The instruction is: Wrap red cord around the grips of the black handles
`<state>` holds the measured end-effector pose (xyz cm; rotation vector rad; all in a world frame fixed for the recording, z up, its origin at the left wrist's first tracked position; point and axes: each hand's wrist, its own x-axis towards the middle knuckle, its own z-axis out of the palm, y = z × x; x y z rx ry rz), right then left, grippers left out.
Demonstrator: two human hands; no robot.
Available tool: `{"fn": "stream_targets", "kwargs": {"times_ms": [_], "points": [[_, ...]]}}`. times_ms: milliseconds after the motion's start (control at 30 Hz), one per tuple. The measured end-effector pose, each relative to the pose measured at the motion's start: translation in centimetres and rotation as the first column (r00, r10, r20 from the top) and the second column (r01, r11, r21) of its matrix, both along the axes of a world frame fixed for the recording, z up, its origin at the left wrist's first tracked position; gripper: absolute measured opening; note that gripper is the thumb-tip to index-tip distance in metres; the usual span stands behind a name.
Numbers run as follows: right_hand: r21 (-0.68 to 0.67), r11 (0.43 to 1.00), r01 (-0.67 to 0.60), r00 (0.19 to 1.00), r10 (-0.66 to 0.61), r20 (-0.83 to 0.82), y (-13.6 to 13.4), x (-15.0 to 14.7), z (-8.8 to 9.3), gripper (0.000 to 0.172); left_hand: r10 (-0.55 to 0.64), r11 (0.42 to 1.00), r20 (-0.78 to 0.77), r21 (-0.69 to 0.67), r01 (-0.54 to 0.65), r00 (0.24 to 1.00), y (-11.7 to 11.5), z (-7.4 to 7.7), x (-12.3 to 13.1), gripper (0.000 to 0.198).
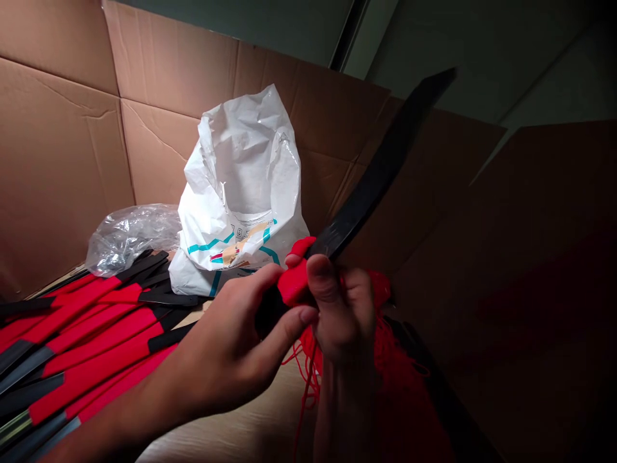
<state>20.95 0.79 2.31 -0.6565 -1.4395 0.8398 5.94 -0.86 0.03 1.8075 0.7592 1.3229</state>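
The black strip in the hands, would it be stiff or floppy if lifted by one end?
Probably stiff: the black strip juts up past the left hand and right hand with a slight curve. Likely light, being thin and flat. The red thread wound on it should give grip, but loose strands could snag.
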Motion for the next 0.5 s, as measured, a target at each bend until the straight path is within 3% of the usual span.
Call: {"fn": "stream_targets", "kwargs": {"times_ms": [67,133,233,333,400,500], "points": [[0.035,0.998,0.049,0.997,-0.051,0.058,0.2,0.0,-0.1,0.034,0.083,0.993,-0.095,0.095,-0.074,0.992,0.1,0.2,0.3,0.015],[0.083,0.991,0.106,0.991,-0.113,0.078,0.3,0.0,-0.2,0.034,0.101,0.992,-0.075,0.084,-0.095,0.992,0.1,0.2,0.5,0.02],[0.192,0.958,0.215,0.97,-0.233,0.076,0.3,0.4,-0.3,0.044,-0.047,0.998,0.051,-0.027,0.048,0.998,-0.3,0.4,0.5,0.032],[0.249,0.924,0.29,0.94,-0.324,0.109,-0.1,1.0,-0.2,0.05,-0.182,0.959,0.189,-0.182,0.217,0.965,-0.8,1.1,0.4,0.043],[0.248,0.935,0.253,0.945,-0.294,0.143,-0.5,1.2,0.1,0.049,-0.179,0.903,0.26,-0.338,0.263,0.949,-1.1,1.5,0.2,0.049],[0.186,0.975,0.122,0.977,-0.151,0.149,-0.7,1.1,0.5,0.046,-0.065,0.829,0.303,-0.514,0.221,0.951,-1.2,1.5,0.0,0.052]]}}
